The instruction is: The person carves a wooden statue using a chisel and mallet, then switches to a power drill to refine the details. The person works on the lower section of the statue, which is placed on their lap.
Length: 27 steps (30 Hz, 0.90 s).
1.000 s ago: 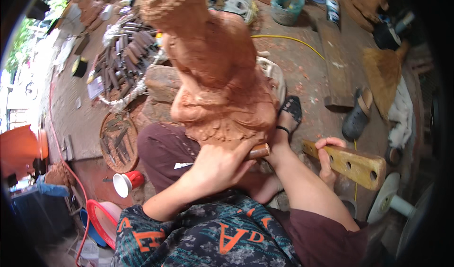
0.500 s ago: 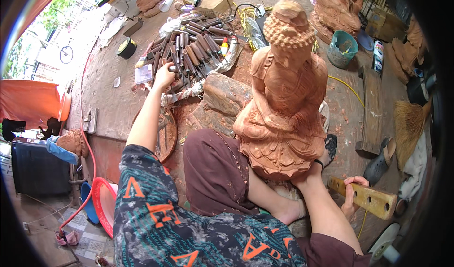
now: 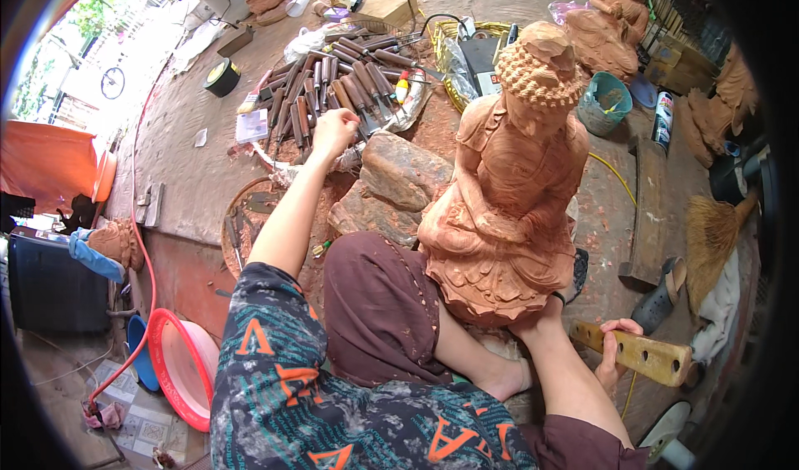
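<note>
My left hand [image 3: 334, 133] is stretched forward to the near edge of a heap of wood-handled carving chisels [image 3: 359, 85]. Its fingers are curled closed, and what they hold, if anything, is hidden. My right hand [image 3: 617, 347], low on the right, grips a yellowish wooden bar [image 3: 666, 362] with round holes along it. Between my legs stands a carved reddish-brown wooden statue of a seated figure [image 3: 508, 229], upright on a petalled base. My bare foot [image 3: 503, 377] rests below that base.
Worn wood blocks [image 3: 404, 170] lie left of the statue, beside a round tray of tools [image 3: 237, 220]. A teal bucket [image 3: 605, 102], spray can [image 3: 662, 121], long plank [image 3: 645, 212] and broom [image 3: 716, 229] stand right. A pink-rimmed basin [image 3: 179, 370] is at lower left.
My left hand has moved right and slightly nearer along the chisel heap, its fingers now curled. My right hand still grips the bar. The view has shifted a little.
</note>
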Available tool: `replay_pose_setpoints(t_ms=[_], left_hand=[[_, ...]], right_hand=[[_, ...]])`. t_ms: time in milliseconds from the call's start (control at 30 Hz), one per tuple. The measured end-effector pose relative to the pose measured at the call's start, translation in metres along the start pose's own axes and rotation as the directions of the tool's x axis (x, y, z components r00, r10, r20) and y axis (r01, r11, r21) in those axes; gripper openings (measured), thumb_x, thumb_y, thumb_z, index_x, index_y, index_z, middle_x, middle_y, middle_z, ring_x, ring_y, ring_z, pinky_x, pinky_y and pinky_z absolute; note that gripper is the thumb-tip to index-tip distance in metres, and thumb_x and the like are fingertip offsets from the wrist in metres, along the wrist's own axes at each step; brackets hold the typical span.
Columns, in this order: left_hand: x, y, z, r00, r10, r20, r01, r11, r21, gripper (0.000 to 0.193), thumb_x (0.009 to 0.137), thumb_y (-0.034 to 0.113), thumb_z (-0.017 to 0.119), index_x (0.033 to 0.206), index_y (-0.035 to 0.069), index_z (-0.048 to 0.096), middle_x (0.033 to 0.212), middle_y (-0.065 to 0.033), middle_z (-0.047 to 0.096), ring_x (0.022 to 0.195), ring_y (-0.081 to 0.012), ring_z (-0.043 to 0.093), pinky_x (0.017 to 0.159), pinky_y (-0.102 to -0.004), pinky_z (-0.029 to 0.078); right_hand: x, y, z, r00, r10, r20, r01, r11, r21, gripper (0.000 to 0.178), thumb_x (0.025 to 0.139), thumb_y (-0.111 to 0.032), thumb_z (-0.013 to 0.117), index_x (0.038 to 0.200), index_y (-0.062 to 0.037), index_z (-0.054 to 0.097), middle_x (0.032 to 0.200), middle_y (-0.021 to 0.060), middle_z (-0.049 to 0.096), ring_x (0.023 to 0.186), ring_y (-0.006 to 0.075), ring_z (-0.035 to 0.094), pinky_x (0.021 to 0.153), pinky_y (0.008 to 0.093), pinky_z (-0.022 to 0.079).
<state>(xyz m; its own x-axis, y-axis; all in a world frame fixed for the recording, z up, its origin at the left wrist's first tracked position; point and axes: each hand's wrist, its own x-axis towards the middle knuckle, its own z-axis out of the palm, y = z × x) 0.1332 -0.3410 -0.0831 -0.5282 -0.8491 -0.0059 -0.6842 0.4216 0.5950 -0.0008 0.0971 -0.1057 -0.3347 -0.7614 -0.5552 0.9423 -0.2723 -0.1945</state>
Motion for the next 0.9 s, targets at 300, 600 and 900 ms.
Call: replay_pose_setpoints(t_ms=[300,600,900], left_hand=[[-0.003,0.015,0.028,0.997,0.048,-0.065,-0.001,0.808,0.589,0.019,0.081,0.023,0.062,0.09,0.009,0.071,0.089,-0.0142,0.069,0.086,-0.0311,0.067,0.076,-0.041,0.054],[-0.006,0.027,0.026,0.997,0.037,-0.074,0.02,0.762,0.647,0.014,0.078,0.013,0.059,0.084,0.004,0.069,0.086,-0.0154,0.069,0.082,-0.0321,0.069,0.071,-0.0405,0.055],[0.001,0.009,0.033,0.993,0.105,-0.06,-0.037,0.739,0.673,0.014,0.081,0.015,0.058,0.089,0.008,0.067,0.09,-0.0146,0.067,0.082,-0.0312,0.068,0.071,-0.041,0.054]], right_hand=[[0.002,0.0,-0.003,1.0,0.012,0.014,-0.012,1.0,-0.008,0.066,0.09,-0.055,0.032,0.134,-0.0082,0.044,0.134,0.0118,0.047,0.12,0.0319,0.048,0.103,0.0459,0.039],[0.005,-0.001,-0.008,0.999,0.033,0.019,-0.033,0.999,-0.019,0.065,0.09,-0.054,0.031,0.134,-0.008,0.044,0.136,0.0121,0.046,0.121,0.0323,0.047,0.104,0.0464,0.038],[0.004,0.0,-0.012,0.998,0.053,0.017,-0.052,0.998,-0.027,0.063,0.091,-0.052,0.031,0.135,-0.0078,0.043,0.137,0.0124,0.046,0.122,0.0328,0.046,0.105,0.0469,0.037]])
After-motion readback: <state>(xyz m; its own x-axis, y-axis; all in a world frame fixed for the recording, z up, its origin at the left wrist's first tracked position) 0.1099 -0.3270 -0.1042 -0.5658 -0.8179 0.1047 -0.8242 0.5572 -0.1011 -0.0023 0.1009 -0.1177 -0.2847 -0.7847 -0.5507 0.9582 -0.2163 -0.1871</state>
